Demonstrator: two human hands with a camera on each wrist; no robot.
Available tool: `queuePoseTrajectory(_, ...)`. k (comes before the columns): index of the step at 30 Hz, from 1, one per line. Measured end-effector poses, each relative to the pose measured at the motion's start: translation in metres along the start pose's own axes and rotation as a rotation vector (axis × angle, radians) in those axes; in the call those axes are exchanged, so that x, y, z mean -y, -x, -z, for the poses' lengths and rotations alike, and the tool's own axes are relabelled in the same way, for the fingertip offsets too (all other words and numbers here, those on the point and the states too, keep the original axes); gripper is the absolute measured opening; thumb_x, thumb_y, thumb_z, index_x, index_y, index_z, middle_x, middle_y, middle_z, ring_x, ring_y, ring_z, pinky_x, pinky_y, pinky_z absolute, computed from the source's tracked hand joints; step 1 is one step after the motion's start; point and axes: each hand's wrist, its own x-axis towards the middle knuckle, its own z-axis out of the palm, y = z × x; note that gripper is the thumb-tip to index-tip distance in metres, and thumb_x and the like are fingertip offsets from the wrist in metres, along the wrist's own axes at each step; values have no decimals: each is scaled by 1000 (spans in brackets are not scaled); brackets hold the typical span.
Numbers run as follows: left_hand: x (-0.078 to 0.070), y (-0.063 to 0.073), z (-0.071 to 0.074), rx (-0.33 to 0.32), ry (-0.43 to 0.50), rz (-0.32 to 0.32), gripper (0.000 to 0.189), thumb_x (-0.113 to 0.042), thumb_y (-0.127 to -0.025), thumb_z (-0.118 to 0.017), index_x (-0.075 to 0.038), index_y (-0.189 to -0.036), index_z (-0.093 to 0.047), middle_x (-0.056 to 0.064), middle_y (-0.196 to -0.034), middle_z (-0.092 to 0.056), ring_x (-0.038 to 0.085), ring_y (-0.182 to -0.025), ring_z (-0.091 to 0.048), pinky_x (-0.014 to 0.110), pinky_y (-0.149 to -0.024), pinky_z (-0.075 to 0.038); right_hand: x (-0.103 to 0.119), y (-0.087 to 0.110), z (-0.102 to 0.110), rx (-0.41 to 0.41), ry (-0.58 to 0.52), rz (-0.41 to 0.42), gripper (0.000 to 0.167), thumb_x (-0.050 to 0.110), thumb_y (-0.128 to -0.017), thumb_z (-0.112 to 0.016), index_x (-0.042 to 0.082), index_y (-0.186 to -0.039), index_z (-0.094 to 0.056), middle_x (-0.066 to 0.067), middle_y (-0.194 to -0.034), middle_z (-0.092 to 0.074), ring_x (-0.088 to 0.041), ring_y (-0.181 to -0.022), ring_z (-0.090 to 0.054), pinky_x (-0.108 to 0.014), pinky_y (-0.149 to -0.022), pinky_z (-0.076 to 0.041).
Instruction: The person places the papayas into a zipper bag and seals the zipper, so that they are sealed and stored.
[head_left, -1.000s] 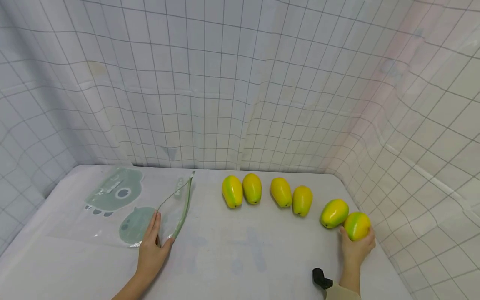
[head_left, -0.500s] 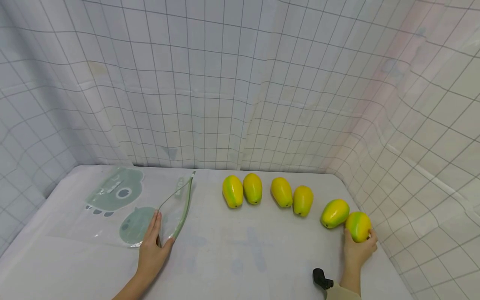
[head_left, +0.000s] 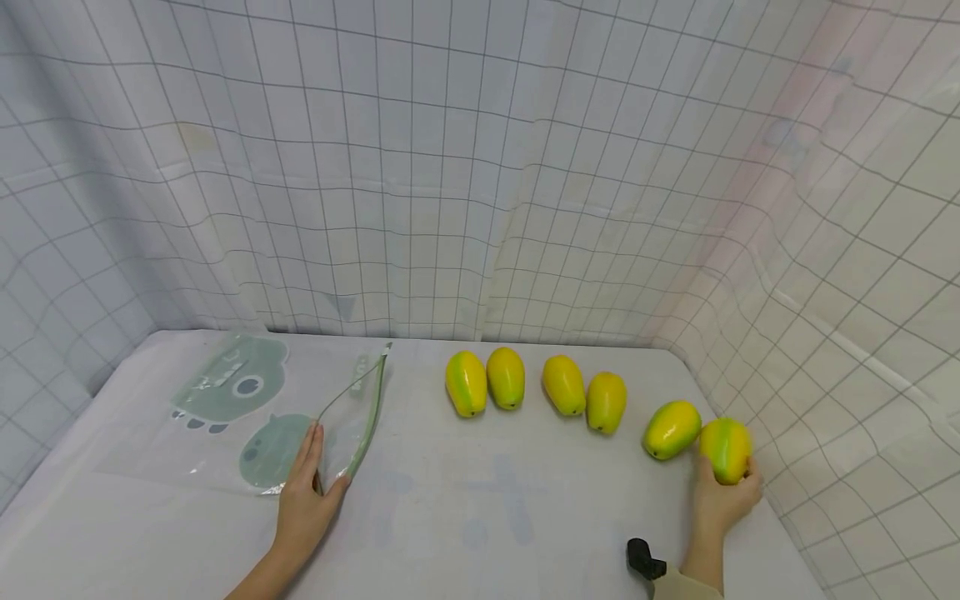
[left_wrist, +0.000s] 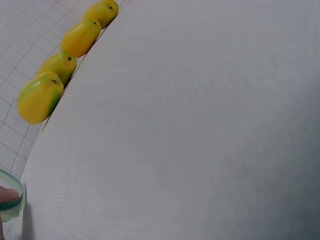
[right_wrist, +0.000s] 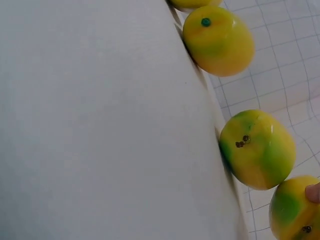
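My right hand (head_left: 722, 500) grips the rightmost yellow-and-green papaya (head_left: 726, 448), thumb on its left side and fingers round its right. In the right wrist view a fingertip (right_wrist: 313, 193) presses on this papaya (right_wrist: 290, 212), close against its neighbouring papaya (right_wrist: 257, 150). My left hand (head_left: 306, 508) rests at the mouth of a clear plastic bag (head_left: 202, 454) with green dinosaur prints, which lies flat. Its fingers are straight along one edge, and its thumb is spread to the green zip strip (head_left: 367, 429). The left wrist view catches only a bit of that strip (left_wrist: 11, 202).
Two pairs of papayas lie at the back of the white table (head_left: 435, 517): one pair includes a papaya (head_left: 467, 383), the other a papaya (head_left: 606, 402). Another papaya (head_left: 672, 430) lies left of the gripped one. Gridded curtains (head_left: 450, 208) enclose the table. A black device (head_left: 643, 558) is by the right sleeve.
The right hand has shifted the gripped papaya slightly right and away from me, and turned it a little. The left hand and the bag stay as they were.
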Motion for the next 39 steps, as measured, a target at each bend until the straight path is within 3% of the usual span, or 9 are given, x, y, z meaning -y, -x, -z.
queuePoseTrajectory(5, 0, 0, 0, 0, 3, 0, 95, 14, -56, -76, 6, -139, -31, 29, -139, -32, 0, -133, -15, 5, -104, -15, 13, 2, -2, -18, -21, 39, 65, 16, -85, -61, 4, -139, -29, -17, -134, -31, -29, -123, -30, -38, -108, -24)
queuePoseTrajectory(13, 0, 0, 0, 3, -2, 5, 94, 14, -56, -76, 6, -139, -31, 28, -140, -32, 3, -134, -17, 5, -105, -15, 31, 8, -8, 12, 15, 125, 62, 16, -85, -62, 7, -138, -32, -12, -128, -33, -11, -99, -37, -24, -86, -40)
queuePoseTrajectory(24, 0, 0, -1, 2, -6, 6, 94, 14, -56, -76, 6, -138, -32, 27, -141, -32, 1, -133, -16, 5, -105, -15, 55, 19, -30, 153, -19, 282, 61, 12, -84, -65, 4, -136, -35, -11, -128, -40, -14, -100, -42, -24, -86, -43)
queuePoseTrajectory(31, 0, 1, 0, 16, -9, 29, 94, 13, -58, -76, 5, -139, -31, 25, -142, -31, 16, -136, -21, 5, -104, -14, 68, 32, -49, 269, -54, 350, 61, 8, -81, -68, 6, -136, -39, -10, -128, -43, -11, -97, -42, -15, -82, -41)
queuePoseTrajectory(34, -1, 0, 1, 15, -6, 32, 93, 13, -58, -76, 5, -139, -31, 26, -142, -31, 13, -136, -20, 5, -104, -14, 73, 38, -57, 333, -52, 369, 62, 8, -81, -68, 6, -136, -39, -11, -130, -43, -14, -100, -44, -14, -84, -41)
queuePoseTrajectory(39, 0, 0, 0, 6, 2, 17, 93, 15, -56, -76, 7, -138, -32, 27, -141, -32, -1, -133, -15, 6, -105, -15, 80, 49, -68, 454, -73, 378, 62, 9, -83, -66, 7, -138, -36, -13, -134, -38, -23, -107, -43, -31, -95, -41)
